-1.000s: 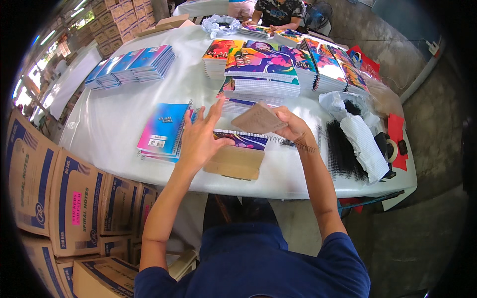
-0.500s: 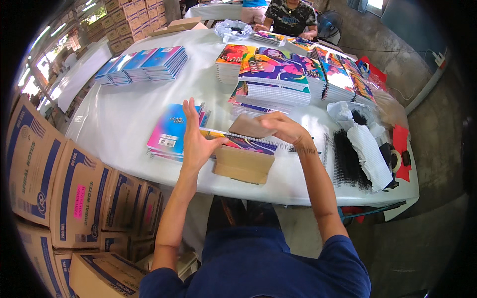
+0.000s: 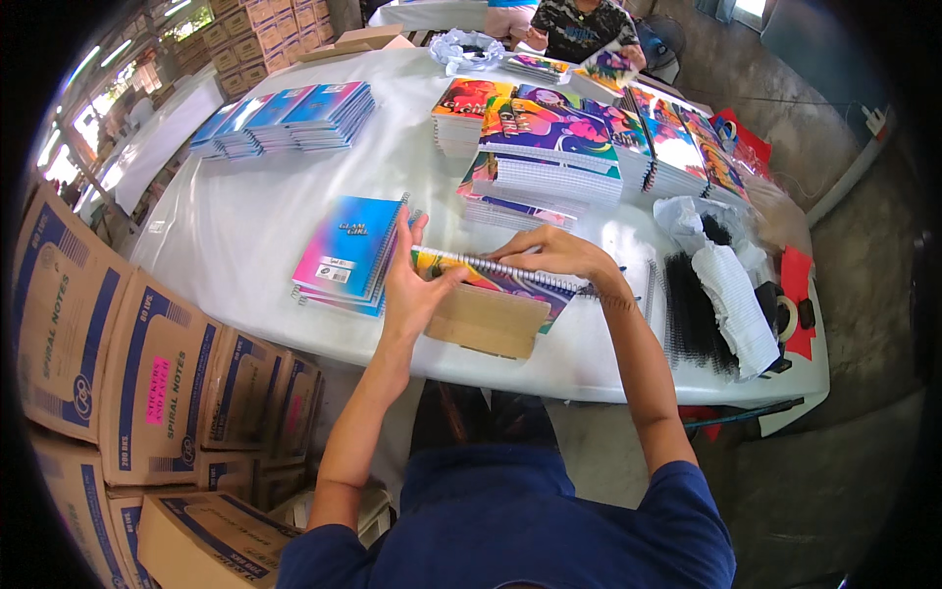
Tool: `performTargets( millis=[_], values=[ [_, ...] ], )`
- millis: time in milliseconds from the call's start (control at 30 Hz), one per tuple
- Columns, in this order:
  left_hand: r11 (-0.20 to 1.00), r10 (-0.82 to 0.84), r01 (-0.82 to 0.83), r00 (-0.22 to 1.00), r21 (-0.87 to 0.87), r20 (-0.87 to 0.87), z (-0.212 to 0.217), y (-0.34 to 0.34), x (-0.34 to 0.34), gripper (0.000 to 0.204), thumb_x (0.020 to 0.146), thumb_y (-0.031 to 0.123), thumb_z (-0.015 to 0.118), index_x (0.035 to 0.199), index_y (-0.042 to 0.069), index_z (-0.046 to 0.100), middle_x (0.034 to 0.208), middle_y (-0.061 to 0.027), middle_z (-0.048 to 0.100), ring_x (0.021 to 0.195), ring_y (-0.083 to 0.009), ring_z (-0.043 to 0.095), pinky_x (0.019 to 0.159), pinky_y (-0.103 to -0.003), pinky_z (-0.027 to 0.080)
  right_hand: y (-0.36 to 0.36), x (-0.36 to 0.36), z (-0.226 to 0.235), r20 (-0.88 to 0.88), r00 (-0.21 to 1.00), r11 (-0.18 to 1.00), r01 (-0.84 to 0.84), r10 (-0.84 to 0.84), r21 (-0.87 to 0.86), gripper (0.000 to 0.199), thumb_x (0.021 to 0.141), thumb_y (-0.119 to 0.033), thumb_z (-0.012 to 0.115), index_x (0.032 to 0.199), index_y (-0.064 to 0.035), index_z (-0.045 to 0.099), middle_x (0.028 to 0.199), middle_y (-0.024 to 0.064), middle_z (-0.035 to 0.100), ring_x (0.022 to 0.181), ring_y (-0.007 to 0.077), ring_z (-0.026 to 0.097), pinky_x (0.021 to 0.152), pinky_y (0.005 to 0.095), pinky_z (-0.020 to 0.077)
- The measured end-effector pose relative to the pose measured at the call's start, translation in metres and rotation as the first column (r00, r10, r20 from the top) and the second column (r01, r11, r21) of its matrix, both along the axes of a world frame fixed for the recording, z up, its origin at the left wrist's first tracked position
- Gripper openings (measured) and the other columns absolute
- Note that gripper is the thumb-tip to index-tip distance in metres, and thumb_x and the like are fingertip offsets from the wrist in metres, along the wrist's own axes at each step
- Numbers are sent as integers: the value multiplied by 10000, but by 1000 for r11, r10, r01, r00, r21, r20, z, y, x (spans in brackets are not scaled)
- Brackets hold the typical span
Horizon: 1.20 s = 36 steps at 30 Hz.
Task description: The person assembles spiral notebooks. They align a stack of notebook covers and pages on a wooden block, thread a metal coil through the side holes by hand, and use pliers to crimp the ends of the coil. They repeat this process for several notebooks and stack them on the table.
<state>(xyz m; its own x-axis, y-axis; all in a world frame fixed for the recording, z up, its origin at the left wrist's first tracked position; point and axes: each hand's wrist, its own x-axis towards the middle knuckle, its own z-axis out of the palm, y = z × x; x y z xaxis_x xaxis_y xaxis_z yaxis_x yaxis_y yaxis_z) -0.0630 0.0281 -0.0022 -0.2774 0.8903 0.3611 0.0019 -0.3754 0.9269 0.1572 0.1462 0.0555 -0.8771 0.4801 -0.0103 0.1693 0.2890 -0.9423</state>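
Observation:
A colourful spiral notebook (image 3: 559, 306) stands tilted at the table's near side, its coil edge up. A plain brown cardboard sheet (image 3: 488, 322) slants down its near side. My left hand (image 3: 412, 280) grips the notebook's left end, thumb in front and fingers behind. My right hand (image 3: 557, 253) is closed over the coil edge, its fingertips partly hidden behind it. A dark coil (image 3: 606, 294) crosses my right wrist. Just left of my left hand lies a small stack of blue-and-pink spiral notebooks (image 3: 345, 245).
Blue notebook stacks (image 3: 324, 103) stand far left, colourful notebook stacks (image 3: 549, 137) beyond my hands. Black coils (image 3: 692, 314), a white wrapping (image 3: 731, 304) and a tape roll (image 3: 786, 319) lie right. Cartons (image 3: 157, 383) crowd the left. A person (image 3: 586, 34) works across the table.
My right hand has come down onto the coil edge; the brown piece blurred in it before no longer shows there. The notebook has shifted slightly right. The person opposite has lifted a colourful notebook.

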Motion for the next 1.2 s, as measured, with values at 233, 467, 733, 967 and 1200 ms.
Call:
performTargets(
  millis=[233,467,733,967,1200],
  values=[
    [994,-98,105,980,-32,172,1,-3,2,950,798,25,735,1519,92,121,1454,-180,394,1250,-192,479,975,-290,437,14,-10,-4,188,982,971,-39,-6,238,534,836,-404,693,1119,48,657,1068,136,673,983,193,623,871,338,480],
    [995,-86,91,990,-40,115,-5,-6,-1,889,855,64,693,1522,90,104,1438,-170,421,1033,-110,572,920,-262,451,12,-15,1,194,981,980,-10,-29,199,476,843,-375,679,1110,19,671,1097,125,669,1007,190,600,888,316,458],
    [992,-123,128,974,-16,192,-8,-3,-3,868,888,102,663,1524,91,71,1446,-165,412,1096,-106,534,963,-271,415,16,-18,-4,-22,993,992,117,-118,-38,503,845,-399,678,1095,37,671,1029,136,671,966,202,592,890,335,449],
    [989,-138,145,977,-33,159,-5,-3,-7,787,909,178,642,1498,15,145,1404,-161,466,1270,-193,463,1048,-301,343,8,-20,-3,89,987,974,115,-134,193,429,858,-401,660,1052,-21,709,968,107,705,904,172,622,824,298,481],
    [883,-433,435,900,-173,50,15,32,-17,580,956,472,496,1262,-13,573,1262,-139,593,1153,-184,558,976,-312,438,32,59,-109,109,902,661,220,-418,717,282,764,-287,710,982,-109,735,1088,150,663,1042,367,577,864,416,478]
  ],
)
